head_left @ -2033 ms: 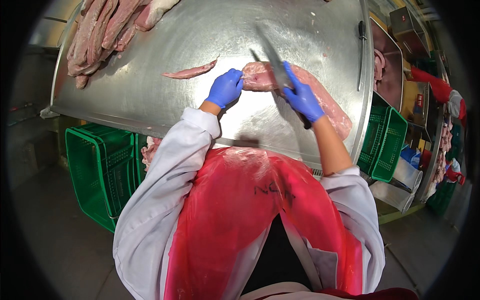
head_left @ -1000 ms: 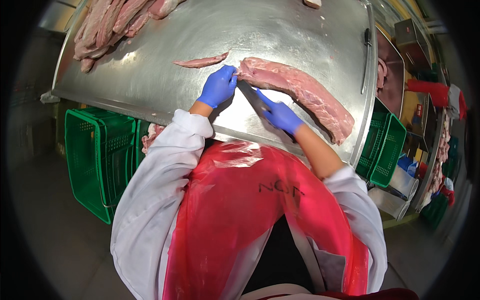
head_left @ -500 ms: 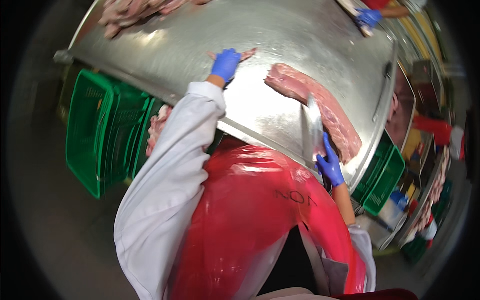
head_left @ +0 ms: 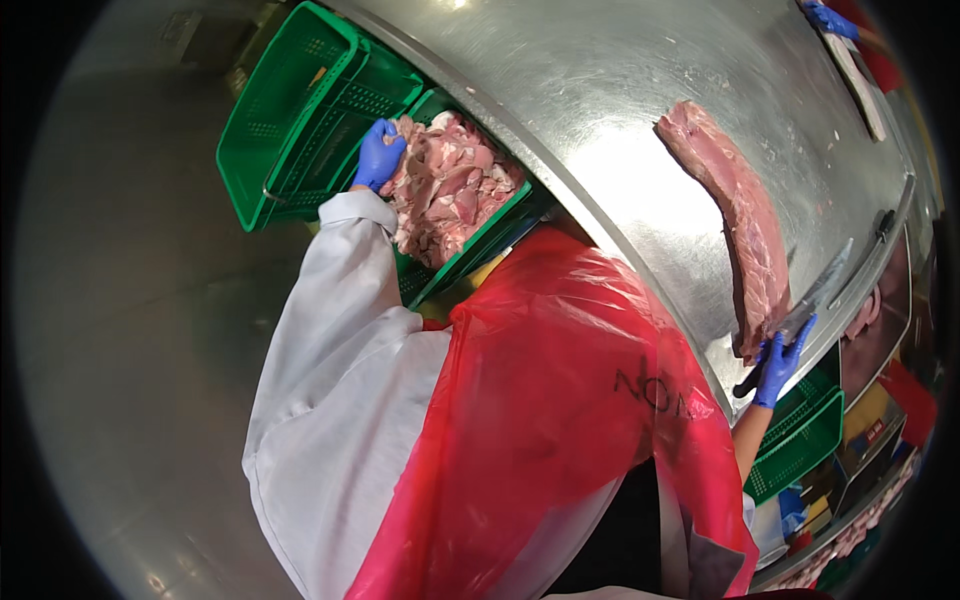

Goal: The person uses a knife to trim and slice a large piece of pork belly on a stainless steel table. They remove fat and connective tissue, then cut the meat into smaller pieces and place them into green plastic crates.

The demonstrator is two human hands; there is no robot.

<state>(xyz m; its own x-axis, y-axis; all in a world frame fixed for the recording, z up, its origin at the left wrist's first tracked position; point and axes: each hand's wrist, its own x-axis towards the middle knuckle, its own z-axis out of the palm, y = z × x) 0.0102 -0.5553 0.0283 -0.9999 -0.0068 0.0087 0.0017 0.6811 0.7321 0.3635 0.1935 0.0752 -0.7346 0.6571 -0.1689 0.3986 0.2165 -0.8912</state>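
My left hand (head_left: pixel 380 155), in a blue glove, is curled closed against the meat trimmings (head_left: pixel 450 185) piled in a green crate (head_left: pixel 470 248) beside the table. What its fingers hold, if anything, is hidden. At the table's right edge my right hand (head_left: pixel 777 365), also blue-gloved, grips a knife (head_left: pixel 822 285). Its dark handle pokes out below the hand, and the blade points away toward the upper right. Close by on the steel table (head_left: pixel 560 60), left of the blade, lies a long pink slab of meat (head_left: pixel 735 190); its near end almost meets my right hand.
Another green crate (head_left: pixel 290 110) stands beyond the trimmings, and more green crates (head_left: pixel 800 440) sit below the table's right side. A co-worker's gloved hand (head_left: pixel 832 20) is at the far right beside a pale long piece (head_left: pixel 855 85). The table has a raised metal rim (head_left: pixel 540 150).
My left hand has gone from the table, where it held a meat strip, down to the crate of trimmings. My right hand and the knife have shifted to the right of the slab. The view has turned left.
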